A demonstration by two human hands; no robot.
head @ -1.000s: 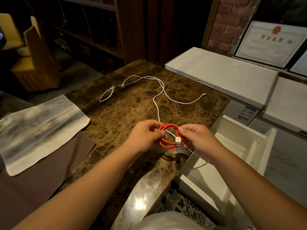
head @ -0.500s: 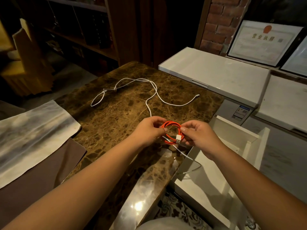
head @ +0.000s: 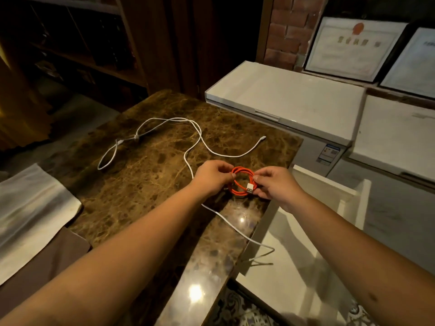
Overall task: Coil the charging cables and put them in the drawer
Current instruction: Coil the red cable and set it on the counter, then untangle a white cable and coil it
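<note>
Over the brown marble table [head: 146, 175], both hands, left hand [head: 211, 177] and right hand [head: 275, 182], pinched the coiled orange cable [head: 242, 182]; white chest freezers [head: 282, 95] stood behind.

Shop back room, chest freezers [head: 284, 95], framed licence [head: 353, 48], brick wall [head: 288, 31]

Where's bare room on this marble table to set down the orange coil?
The brown stretch between the cloth and the left forearm is free. The table's far half is crowded by the white cable, which also trails over the near edge toward the open drawer.
</note>
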